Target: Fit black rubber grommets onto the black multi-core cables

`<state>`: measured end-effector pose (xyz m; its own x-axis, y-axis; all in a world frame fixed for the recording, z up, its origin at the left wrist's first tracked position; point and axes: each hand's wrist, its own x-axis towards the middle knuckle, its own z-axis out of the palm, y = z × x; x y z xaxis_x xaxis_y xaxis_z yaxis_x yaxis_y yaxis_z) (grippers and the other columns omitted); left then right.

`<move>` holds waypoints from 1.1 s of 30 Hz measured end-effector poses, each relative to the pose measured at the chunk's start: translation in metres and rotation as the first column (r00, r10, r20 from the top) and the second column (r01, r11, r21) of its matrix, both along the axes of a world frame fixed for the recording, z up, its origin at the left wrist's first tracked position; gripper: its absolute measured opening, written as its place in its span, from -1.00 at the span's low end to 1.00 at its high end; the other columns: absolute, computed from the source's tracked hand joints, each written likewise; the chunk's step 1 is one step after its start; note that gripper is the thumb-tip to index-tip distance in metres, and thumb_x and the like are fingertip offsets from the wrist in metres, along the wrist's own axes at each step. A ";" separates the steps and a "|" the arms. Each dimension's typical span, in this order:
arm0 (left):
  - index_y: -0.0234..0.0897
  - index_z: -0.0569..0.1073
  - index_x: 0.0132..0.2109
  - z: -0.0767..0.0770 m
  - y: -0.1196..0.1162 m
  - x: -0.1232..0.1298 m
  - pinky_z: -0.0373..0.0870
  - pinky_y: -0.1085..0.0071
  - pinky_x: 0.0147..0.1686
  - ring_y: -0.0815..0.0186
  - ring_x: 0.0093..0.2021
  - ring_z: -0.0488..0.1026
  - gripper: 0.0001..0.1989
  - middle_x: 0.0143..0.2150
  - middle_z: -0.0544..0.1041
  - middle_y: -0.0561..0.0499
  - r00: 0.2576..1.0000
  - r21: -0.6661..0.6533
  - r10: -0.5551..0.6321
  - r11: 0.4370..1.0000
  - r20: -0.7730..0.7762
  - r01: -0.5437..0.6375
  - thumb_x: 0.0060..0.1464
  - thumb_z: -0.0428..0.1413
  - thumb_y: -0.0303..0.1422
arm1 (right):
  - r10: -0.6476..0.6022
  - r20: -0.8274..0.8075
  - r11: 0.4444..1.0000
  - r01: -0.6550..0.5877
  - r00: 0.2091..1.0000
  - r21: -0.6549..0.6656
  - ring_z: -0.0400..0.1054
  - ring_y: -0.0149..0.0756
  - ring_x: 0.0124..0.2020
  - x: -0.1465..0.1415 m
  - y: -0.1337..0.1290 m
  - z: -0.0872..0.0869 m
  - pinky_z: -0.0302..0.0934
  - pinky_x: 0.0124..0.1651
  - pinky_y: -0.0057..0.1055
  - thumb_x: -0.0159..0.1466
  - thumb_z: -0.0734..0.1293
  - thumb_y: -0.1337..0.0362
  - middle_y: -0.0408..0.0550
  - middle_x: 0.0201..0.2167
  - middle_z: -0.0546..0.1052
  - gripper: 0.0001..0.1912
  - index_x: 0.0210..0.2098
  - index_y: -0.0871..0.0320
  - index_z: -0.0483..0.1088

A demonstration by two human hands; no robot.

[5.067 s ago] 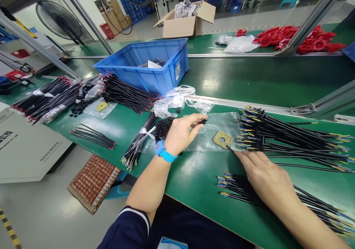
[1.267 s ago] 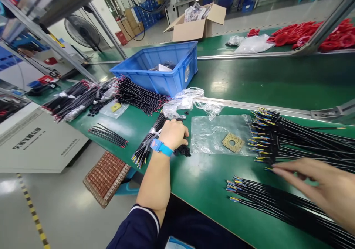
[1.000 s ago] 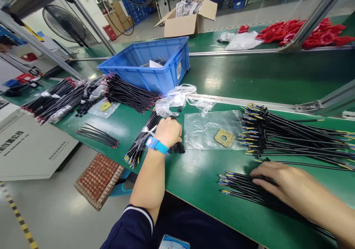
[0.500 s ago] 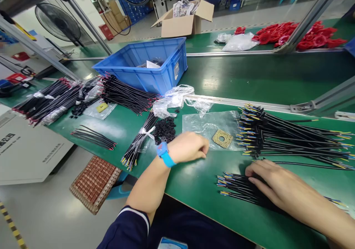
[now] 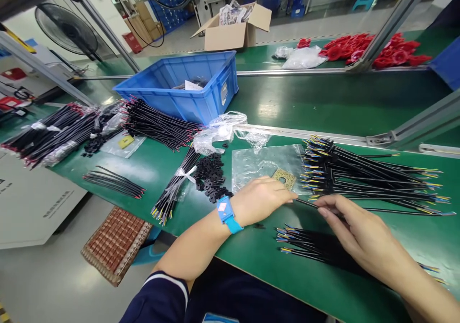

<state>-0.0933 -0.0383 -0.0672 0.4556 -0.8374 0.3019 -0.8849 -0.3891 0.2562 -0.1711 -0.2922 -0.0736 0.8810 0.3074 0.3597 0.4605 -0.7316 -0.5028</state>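
One thin black cable [image 5: 306, 203] spans the gap between my hands, just above the green bench. My left hand [image 5: 264, 198], with a blue wrist strap, is closed at the cable's left end; its fingertips hide that end. My right hand [image 5: 350, 224] pinches the same cable farther right. Beneath the right hand lies a loose row of black cables [image 5: 312, 246] with coloured wire ends. Beyond it rests a stack of cables [image 5: 370, 174] with black pieces fitted near their left ends. A heap of small black plastic parts [image 5: 211, 175] lies left of my left hand.
A yellowish square pad with a hole [image 5: 285, 177] lies on a clear plastic bag [image 5: 247, 162]. A blue bin [image 5: 215, 95] stands behind crumpled plastic [image 5: 215, 133]. Bundled cables [image 5: 176, 186] lie at left. A metal rail [image 5: 305, 133] crosses the bench.
My left hand has moved right, over toward my right hand. The right hand has lifted a single cable off the row, and both hands now hold it. The view has shifted slightly.
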 end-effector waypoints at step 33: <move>-0.21 0.65 -0.24 0.014 0.013 -0.002 0.27 0.38 -0.40 0.25 -0.28 0.63 -0.88 -0.28 0.71 0.05 0.895 0.394 0.136 0.918 -0.425 0.047 0.10 0.38 -0.51 | -0.009 0.411 0.826 0.238 0.912 -0.511 0.39 -0.34 -0.30 0.007 0.027 -0.025 0.08 -0.46 -0.35 0.46 0.23 0.44 -0.08 -0.40 0.49 -0.75 -0.15 0.14 0.56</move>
